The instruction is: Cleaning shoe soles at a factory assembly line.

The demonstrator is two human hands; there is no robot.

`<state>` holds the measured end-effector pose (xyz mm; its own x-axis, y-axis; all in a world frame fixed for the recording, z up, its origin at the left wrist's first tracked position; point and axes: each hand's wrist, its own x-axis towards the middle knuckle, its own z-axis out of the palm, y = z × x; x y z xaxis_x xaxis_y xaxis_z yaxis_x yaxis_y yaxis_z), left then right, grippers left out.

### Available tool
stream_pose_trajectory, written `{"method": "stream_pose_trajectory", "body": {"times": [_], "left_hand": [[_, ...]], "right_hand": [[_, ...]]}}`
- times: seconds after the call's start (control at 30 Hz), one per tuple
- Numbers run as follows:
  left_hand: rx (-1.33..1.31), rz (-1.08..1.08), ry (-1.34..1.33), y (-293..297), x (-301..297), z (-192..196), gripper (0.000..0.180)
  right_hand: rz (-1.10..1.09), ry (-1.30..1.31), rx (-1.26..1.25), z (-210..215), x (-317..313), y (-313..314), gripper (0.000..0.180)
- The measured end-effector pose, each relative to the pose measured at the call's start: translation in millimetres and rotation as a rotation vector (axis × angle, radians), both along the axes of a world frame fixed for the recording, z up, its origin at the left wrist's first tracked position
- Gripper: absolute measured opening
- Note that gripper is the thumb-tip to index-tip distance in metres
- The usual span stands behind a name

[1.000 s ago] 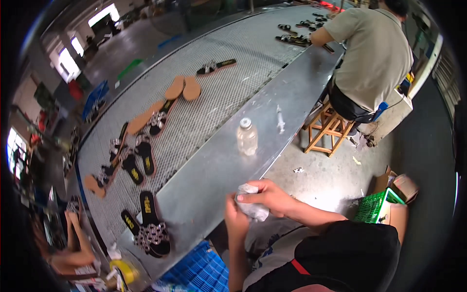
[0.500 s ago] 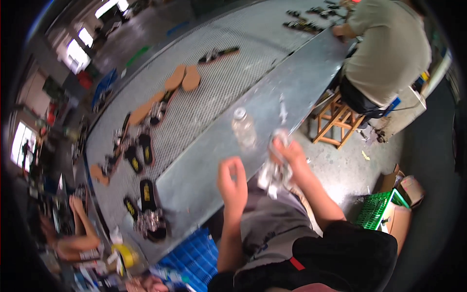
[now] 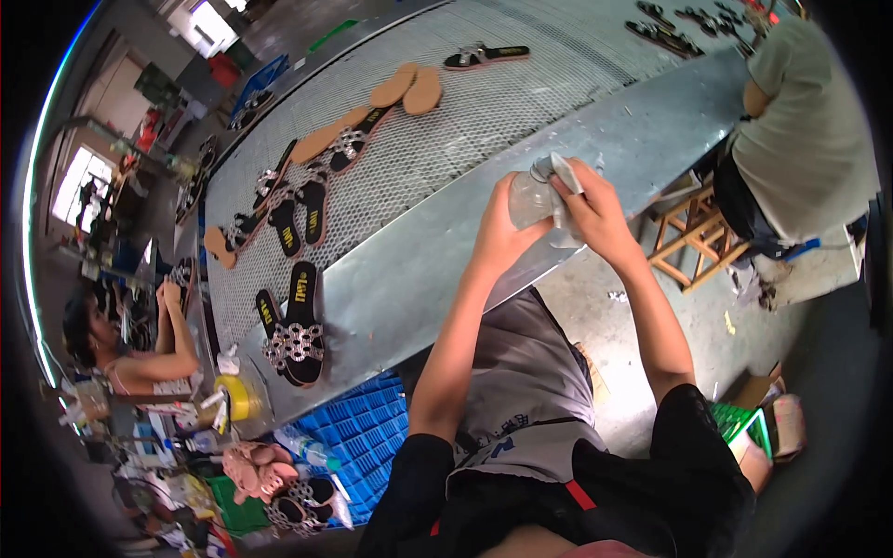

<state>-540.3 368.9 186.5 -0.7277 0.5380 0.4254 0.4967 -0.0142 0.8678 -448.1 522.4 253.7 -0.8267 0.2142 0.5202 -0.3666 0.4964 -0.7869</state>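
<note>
A clear plastic bottle (image 3: pixel 530 201) is tilted over the metal table edge, my left hand (image 3: pixel 500 232) wrapped round its side. My right hand (image 3: pixel 595 212) grips a crumpled whitish cloth (image 3: pixel 564 175), which is up against the top of the bottle. Part of the cloth hangs below the right fingers. Whether the bottle's cap is on is hard to make out under the cloth. Closest to my left arm on the table is a pair of black sandals (image 3: pixel 299 321) with jewelled straps.
More jewelled sandals (image 3: pixel 349 149) and tan soles (image 3: pixel 423 90) lie on the mesh belt (image 3: pixel 446 139) beyond the metal ledge (image 3: pixel 391 279). A co-worker (image 3: pixel 809 121) sits at far right by a wooden stool (image 3: pixel 693 246), another person (image 3: pixel 139 358) at left. A blue crate (image 3: pixel 367 437) stands below the table.
The bottle stood on the table by itself; now my left hand holds it. My right hand has brought the cloth up to the bottle's top. The whole view has shifted.
</note>
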Motion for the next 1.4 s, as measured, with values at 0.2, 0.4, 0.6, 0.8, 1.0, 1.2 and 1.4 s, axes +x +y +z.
{"method": "stream_pose_trajectory", "body": {"times": [0.2,0.4,0.6,0.8,1.0,1.2,1.4], "left_hand": [[-0.284,-0.076,-0.012,-7.6,70.1,24.4,0.078],[-0.446,-0.198,0.033,5.6,124.5,-19.2,0.076],[-0.701,-0.312,0.054,16.6,150.6,-48.3,0.072],[-0.789,-0.362,0.083,23.1,159.2,-62.2,0.066],[-0.807,-0.354,0.124,26.3,156.4,-66.4,0.062],[-0.798,-0.364,0.144,33.3,151.2,-72.5,0.058],[-0.813,-0.391,0.148,44.1,143.6,-64.2,0.059]], "right_hand": [[-0.185,-0.137,-0.468,-29.0,83.0,-6.0,0.023],[-0.405,-0.301,-0.846,-74.3,157.3,-17.4,0.027],[-0.540,-0.496,-0.852,-129.5,202.6,-6.7,0.026],[-0.563,-0.507,-0.873,-158.4,217.6,-2.6,0.024],[-0.581,-0.535,-0.866,-160.8,214.4,0.5,0.023],[-0.583,-0.519,-0.873,-167.1,212.5,6.9,0.023],[-0.572,-0.503,-0.964,-159.8,209.8,14.3,0.024]]}}
